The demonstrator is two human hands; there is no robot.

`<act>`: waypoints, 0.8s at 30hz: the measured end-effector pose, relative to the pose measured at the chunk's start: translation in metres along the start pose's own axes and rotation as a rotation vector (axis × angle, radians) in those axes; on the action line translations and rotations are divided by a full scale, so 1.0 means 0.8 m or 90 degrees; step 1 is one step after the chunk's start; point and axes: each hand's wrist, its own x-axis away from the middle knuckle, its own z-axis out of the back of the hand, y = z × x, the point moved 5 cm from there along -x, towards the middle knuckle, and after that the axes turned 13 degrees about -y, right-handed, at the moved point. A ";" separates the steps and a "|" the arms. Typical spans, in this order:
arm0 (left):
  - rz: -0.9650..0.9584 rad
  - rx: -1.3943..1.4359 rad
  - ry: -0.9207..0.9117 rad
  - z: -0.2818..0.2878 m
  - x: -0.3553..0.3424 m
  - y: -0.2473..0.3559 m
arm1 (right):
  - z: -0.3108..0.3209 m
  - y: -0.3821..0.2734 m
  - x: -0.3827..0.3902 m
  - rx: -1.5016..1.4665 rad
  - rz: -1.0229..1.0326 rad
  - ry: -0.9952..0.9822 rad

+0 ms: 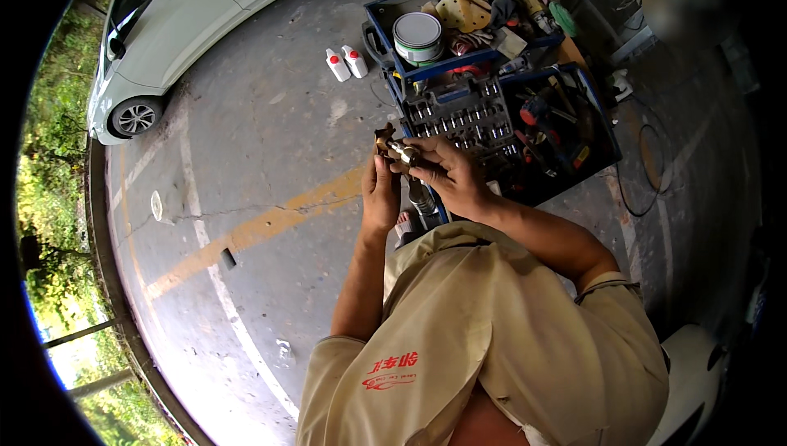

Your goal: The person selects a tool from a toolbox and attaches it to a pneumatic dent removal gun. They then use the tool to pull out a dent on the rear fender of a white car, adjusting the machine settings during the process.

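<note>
A shiny metal part is being pinched by left hand and right hand, each grip nearly closed; a drop is being risked by any slackening.

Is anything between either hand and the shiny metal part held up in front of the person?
Nothing visible: the bare left hand and right hand meet at the metal part. The socket set lies beyond, not in between.

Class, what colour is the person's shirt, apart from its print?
The shirt is beige, best seen in the head view.
</note>
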 end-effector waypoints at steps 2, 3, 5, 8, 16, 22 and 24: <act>-0.018 -0.005 -0.008 -0.003 -0.001 0.011 | -0.003 -0.001 -0.001 -0.037 0.014 0.022; -0.024 -0.007 -0.009 -0.002 0.001 0.016 | -0.003 -0.001 -0.001 -0.009 0.021 0.025; -0.020 0.000 -0.016 -0.003 0.003 0.024 | -0.003 -0.001 -0.001 0.050 0.035 0.030; -0.033 0.084 -0.095 -0.007 0.001 0.033 | 0.002 -0.005 0.000 0.118 0.041 -0.011; -0.057 0.063 -0.058 -0.002 -0.002 0.041 | -0.008 0.000 -0.005 -0.029 0.002 -0.034; -0.039 0.260 -0.131 -0.001 -0.001 0.038 | -0.019 0.034 0.002 -0.229 -0.047 -0.018; -0.029 0.235 -0.120 0.001 0.005 0.032 | -0.012 0.018 -0.002 -0.180 -0.042 -0.063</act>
